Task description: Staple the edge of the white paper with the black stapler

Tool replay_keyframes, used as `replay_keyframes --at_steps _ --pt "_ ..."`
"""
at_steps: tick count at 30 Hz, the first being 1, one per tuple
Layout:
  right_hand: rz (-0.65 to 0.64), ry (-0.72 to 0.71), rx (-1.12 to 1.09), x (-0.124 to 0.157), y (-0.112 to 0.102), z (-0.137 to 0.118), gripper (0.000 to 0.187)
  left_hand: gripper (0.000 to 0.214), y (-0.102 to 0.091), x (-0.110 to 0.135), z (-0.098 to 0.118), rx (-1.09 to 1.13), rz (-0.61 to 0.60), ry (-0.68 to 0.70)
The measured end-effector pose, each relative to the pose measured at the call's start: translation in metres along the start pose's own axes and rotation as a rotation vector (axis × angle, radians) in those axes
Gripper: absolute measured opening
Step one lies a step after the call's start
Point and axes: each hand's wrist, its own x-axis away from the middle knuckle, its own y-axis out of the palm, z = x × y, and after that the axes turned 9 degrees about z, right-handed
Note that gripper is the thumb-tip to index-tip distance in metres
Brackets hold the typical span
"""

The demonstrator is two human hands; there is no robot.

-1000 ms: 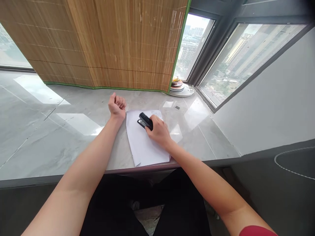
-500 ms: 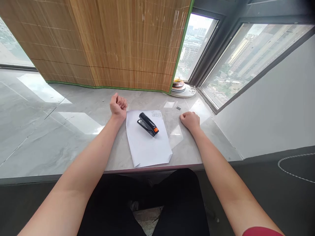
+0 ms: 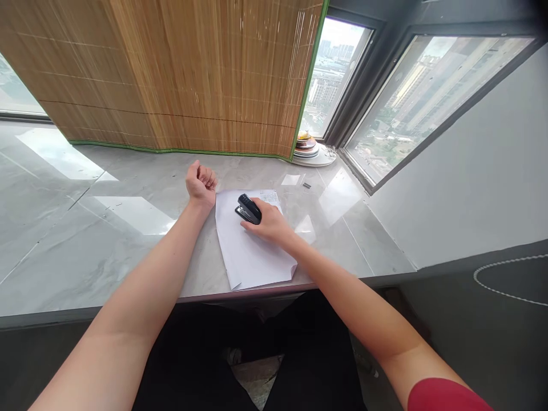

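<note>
A black stapler [image 3: 248, 209] lies on a white sheet of paper [image 3: 252, 257], its front end pointing to the upper left. My right hand [image 3: 272, 222] has its fingers around the stapler's rear end, covering the orange part. Left of the paper's upper corner, my left hand [image 3: 201, 181] rests on the counter with its fingers curled in and nothing visible in them. Two small strips of staples [image 3: 306, 185] lie on the counter beyond the paper, to the right.
The grey marble-look counter [image 3: 141, 251] carries bright window reflections. A stack of plates [image 3: 310, 153] stands in the far right corner by the window. A bamboo blind [image 3: 184, 74] hangs along the back, and a white wall [image 3: 449, 148] bounds the right side.
My right hand has moved left from the counter onto the stapler and closed around its rear end. My left hand stays in place. The view has shifted slightly.
</note>
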Motion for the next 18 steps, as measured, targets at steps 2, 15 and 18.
replay_keyframes --at_steps 2,15,18 --pt "0.006 0.027 0.018 -0.001 0.015 -0.003 0.041 0.062 0.000 -0.001 0.000 0.007 -0.014 0.004" --pt "0.176 0.237 0.213 0.037 -0.092 0.062 0.022 0.061 -0.002 -0.003 -0.002 0.018 -0.003 0.011" --pt "0.129 0.217 0.134 0.030 -0.122 0.078 0.048 0.060 -0.003 -0.004 -0.003 0.022 -0.026 0.017"
